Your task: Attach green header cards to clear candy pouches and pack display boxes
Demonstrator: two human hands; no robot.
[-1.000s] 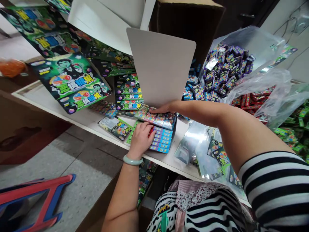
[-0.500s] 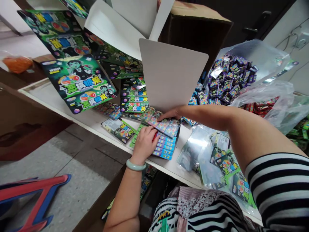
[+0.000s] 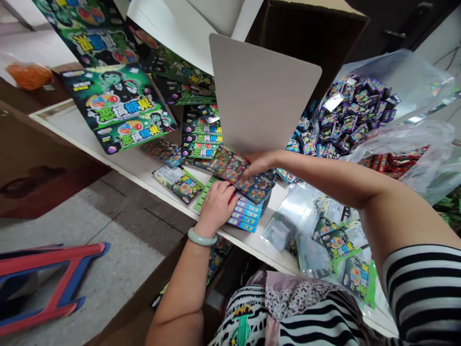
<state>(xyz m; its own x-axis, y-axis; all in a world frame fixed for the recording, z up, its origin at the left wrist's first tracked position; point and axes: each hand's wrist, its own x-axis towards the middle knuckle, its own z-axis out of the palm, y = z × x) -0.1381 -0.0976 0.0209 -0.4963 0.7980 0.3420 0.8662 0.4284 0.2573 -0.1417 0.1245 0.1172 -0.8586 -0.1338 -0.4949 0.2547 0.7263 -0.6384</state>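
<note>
Left fingers (image 3: 224, 187) curled; right fingers (image 3: 248, 173) pointing down.

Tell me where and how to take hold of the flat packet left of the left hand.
I'd pinch the flat packet by its near long edge, coming from the front of the white table. It is thin and lies flat, with that edge beside the table's rim; the left hand and small boxes crowd its right end.

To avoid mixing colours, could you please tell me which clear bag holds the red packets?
The clear bag between the purple packets and the green packets at the right edge; the red packets inside set it apart.
</note>
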